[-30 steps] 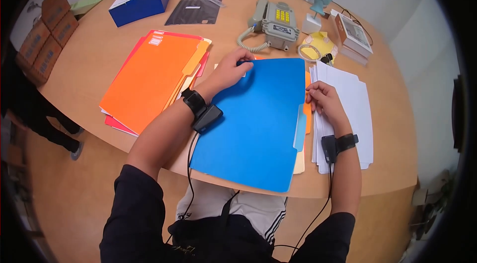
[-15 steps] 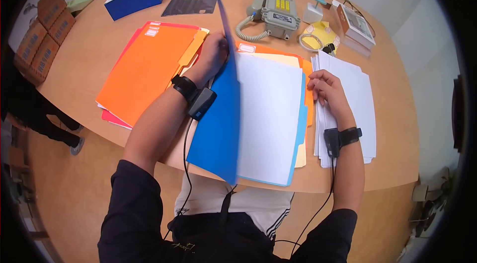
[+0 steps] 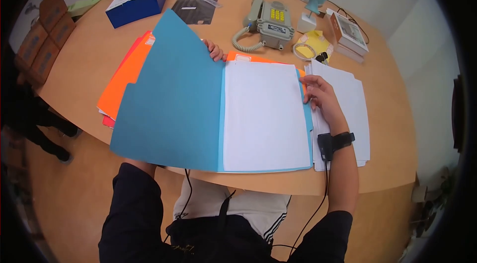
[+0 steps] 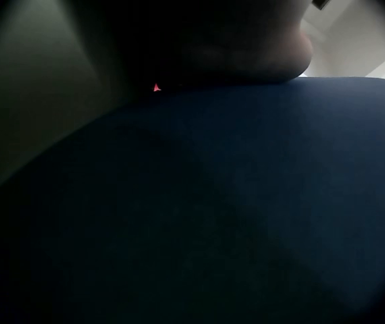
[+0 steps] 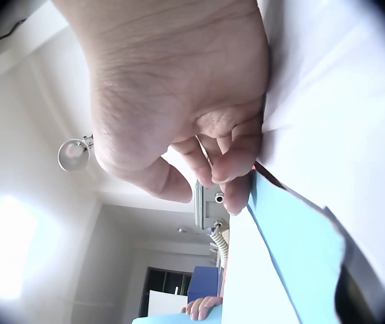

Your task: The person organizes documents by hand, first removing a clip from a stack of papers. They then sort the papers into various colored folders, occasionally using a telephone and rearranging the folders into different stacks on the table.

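A blue folder [image 3: 171,99] stands partway open, its cover leaning up to the left and its light-blue inside showing. On its right half lies a stack of white paper [image 3: 266,114]. My left hand [image 3: 213,51] is behind the cover; only some fingers show past the top edge near the fold, and the rest is hidden. The left wrist view is dark, filled by the cover's dark-blue outside [image 4: 260,175]. At the folder's right edge, my right hand [image 3: 322,95] rests with loosely bent fingers. In the right wrist view its fingertips [image 5: 236,196] meet that edge, thumb apart.
Orange and red folders [image 3: 117,86] lie left, partly behind the cover. White sheets [image 3: 348,109] lie under the right forearm. Farther back stand a blue box [image 3: 141,7], a grey telephone [image 3: 273,22], yellow paper [image 3: 318,42] and a book [image 3: 350,32]. An orange folder [image 3: 263,58] shows beneath.
The blue cover has swung from lying flat, through upright, over to the left, baring the white paper. My left hand went behind it; my right hand stayed near the right edge.
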A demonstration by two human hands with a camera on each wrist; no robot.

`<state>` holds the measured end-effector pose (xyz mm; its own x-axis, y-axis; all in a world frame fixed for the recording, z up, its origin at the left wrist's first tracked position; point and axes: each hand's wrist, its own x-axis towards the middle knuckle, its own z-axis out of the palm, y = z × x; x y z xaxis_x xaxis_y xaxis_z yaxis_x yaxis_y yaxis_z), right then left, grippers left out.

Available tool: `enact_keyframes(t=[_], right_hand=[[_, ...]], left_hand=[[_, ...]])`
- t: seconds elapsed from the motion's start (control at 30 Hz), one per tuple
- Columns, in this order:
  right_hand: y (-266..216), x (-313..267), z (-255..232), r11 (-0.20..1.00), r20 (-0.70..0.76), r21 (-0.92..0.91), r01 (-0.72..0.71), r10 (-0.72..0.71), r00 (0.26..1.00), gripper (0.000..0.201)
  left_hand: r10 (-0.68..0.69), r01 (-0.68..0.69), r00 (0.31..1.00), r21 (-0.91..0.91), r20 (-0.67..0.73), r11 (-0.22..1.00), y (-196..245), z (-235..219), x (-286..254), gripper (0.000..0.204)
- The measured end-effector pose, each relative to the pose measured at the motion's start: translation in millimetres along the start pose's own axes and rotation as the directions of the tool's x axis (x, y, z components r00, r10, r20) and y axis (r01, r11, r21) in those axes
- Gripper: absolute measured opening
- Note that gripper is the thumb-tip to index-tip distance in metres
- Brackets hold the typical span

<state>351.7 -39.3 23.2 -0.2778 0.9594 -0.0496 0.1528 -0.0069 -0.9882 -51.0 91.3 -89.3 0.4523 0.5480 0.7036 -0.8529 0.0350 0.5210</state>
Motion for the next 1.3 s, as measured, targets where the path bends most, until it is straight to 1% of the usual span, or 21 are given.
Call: enact_keyframes(t=[0.07,0.1,0.2,0.33,0.4,0.53,0.6,0.63,0.67,0.7,0.73,0.8,0.83,0.9,0.93,0.97,1.03,1.17,1.23,1.3], right_hand=[[1,1,0,1.0,-0.01,0.022,-0.015,0.015,1.0,0.038],[2,1,-1,1.0,-0.014,0.018,-0.004,0.004,1.0,0.038],[0,0,-2,0.998,0.012,0.046,-0.031,0.031,0.999,0.049],[-2,-1,-3,0.997,0.013,0.07,-0.03,0.029,0.999,0.051],[2,2,-6,0.992,0.045,0.118,-0.038,0.033,0.998,0.053],[3,2,-6,0.985,0.07,0.166,-0.044,0.033,0.997,0.051],[1,0,-7,0.992,0.101,0.105,-0.075,0.064,0.993,0.048],[0,-1,-7,0.992,0.097,0.103,-0.076,0.066,0.993,0.048],[-1,-3,-5,0.996,0.116,0.028,-0.083,0.079,0.99,0.045],[-4,-3,-3,0.995,0.134,-0.049,-0.087,0.093,0.987,0.041],[-7,-4,-1,0.995,0.13,-0.054,-0.085,0.091,0.987,0.041],[-13,-6,4,0.974,0.152,-0.217,-0.06,0.094,0.984,0.039],[-14,-7,5,0.973,0.147,-0.222,-0.058,0.092,0.985,0.039],[-12,-7,6,0.941,0.178,-0.336,-0.037,0.102,0.979,0.04],[-11,-8,8,0.94,0.183,-0.339,-0.034,0.101,0.978,0.032],[-12,-8,8,0.939,0.186,-0.342,-0.03,0.099,0.978,0.032],[-12,-6,10,0.893,0.268,-0.449,-0.018,0.154,0.951,0.021],[-12,-10,15,0.886,0.254,-0.463,0.023,0.108,0.961,0.024],[-10,-11,17,0.917,0.251,-0.398,0.031,0.076,0.965,0.026],[-9,-8,13,0.913,0.247,-0.407,0.013,0.096,0.964,0.027]], left_hand=[[0.004,-0.002,0.993,-0.019,0.12,1.0,2,3,3,0.039],[0.007,-0.005,0.991,-0.015,0.132,1.0,3,4,4,0.039],[0.004,-0.003,0.993,-0.008,0.121,1.0,5,7,6,0.04],[0.003,-0.001,0.995,-0.016,0.096,1.0,8,18,10,0.042],[0.006,-0.005,0.997,-0.014,0.075,1.0,7,18,8,0.044],[0.003,-0.003,1.0,-0.007,0.022,1.0,5,26,6,0.046],[-0.002,0.002,1.0,-0.014,0.013,1.0,4,31,5,0.046],[0.006,-0.007,1.0,-0.028,-0.014,1.0,3,33,5,0.047],[0.015,-0.017,0.999,-0.043,-0.04,0.999,3,35,5,0.048],[0.017,-0.019,0.999,-0.047,-0.036,0.999,3,29,4,0.048],[0.014,-0.014,1.0,-0.039,-0.009,0.999,4,29,6,0.047],[0.014,-0.013,1.0,-0.034,0.024,0.999,4,35,10,0.045],[0.011,-0.01,0.999,-0.035,0.03,0.999,4,36,13,0.045],[0.007,-0.005,0.999,-0.034,0.041,0.999,5,39,19,0.045],[0.005,-0.004,0.999,-0.032,0.044,0.999,6,41,21,0.045],[0.002,-0.001,0.999,-0.027,0.043,1.0,7,43,21,0.045],[-0.008,0.009,0.999,-0.017,0.04,1.0,11,41,21,0.044],[-0.035,0.035,0.999,-0.015,0.042,0.999,8,39,23,0.044],[-0.043,0.043,0.998,-0.017,0.05,0.999,6,39,28,0.044],[-0.052,0.053,0.997,-0.017,0.062,0.998,4,40,35,0.043]])
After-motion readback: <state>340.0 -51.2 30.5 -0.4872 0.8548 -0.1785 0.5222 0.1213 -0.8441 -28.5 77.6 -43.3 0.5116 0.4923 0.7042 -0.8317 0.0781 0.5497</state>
